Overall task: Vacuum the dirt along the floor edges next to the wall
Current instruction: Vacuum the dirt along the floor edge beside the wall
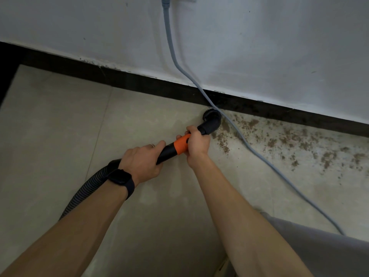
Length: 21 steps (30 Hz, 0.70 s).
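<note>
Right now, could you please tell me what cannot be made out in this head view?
Brush nozzle: bristle contact with the floor lost against the dark skirting.
Grey cable: plug cut off by the top edge; far end hidden behind the grey trouser leg.
Ribbed hose: runs behind the left forearm; vacuum body out of frame.

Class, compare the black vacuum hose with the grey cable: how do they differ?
The vacuum hose is thick, black and ribbed; the grey cable is thin and smooth. The hose ends at the left hand; the cable drops down the wall, unheld. Both are long and flexible.
</note>
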{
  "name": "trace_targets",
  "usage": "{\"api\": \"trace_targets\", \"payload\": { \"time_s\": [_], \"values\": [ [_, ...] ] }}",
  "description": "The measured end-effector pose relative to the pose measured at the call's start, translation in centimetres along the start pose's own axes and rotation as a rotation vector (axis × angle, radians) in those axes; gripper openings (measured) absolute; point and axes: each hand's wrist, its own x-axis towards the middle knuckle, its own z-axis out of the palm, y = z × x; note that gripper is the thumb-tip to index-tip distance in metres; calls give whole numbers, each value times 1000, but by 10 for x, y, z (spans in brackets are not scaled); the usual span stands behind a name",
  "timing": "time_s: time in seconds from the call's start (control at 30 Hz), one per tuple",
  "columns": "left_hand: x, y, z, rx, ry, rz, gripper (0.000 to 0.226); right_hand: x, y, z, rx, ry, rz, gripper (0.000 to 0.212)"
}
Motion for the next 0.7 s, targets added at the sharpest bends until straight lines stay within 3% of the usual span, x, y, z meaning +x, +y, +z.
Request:
{"api": "trace_targets", "payload": {
  "time_s": [0.33, 0.7],
  "values": [
    [18, -1, -8, -14, 33, -47, 28, 10, -14, 17, -16, -19, -14, 41],
    [-18, -42, -6, -60, 34, -21, 28, -21, 16, 33, 34, -71, 26, 36]
  ]
}}
